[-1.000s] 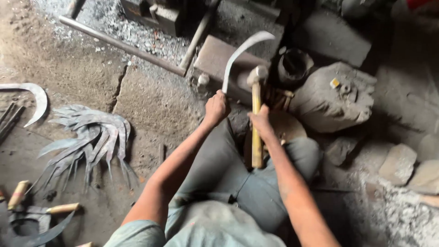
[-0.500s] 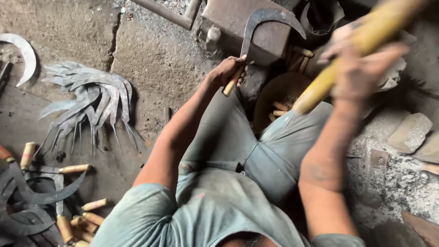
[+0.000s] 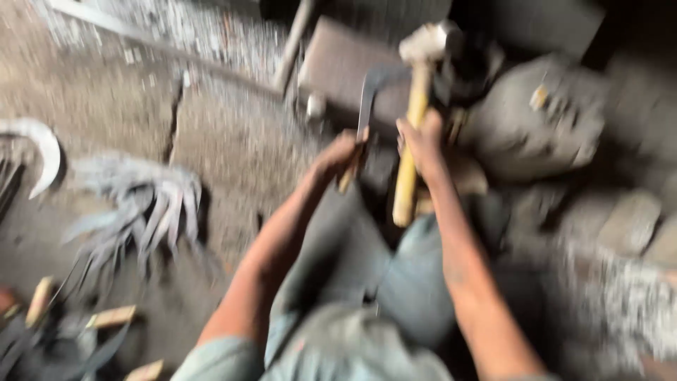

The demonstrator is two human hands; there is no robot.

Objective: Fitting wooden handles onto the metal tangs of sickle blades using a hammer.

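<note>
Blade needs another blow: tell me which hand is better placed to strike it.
Right, probably. The right hand grips the hammer, its head by the sickle blade; the left hand grips the sickle's handle.

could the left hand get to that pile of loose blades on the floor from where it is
Probably not at once: the left hand is closed on a curved blade at the block. The pile lies off to its left, nothing between.

No packages, labels, signs or screens show in this blurred view. The nearest thing to a package is a bulging grey sack (image 3: 536,127) lying on the ground at the upper right, with a small yellowish patch near its top, too smeared to identify.
</note>
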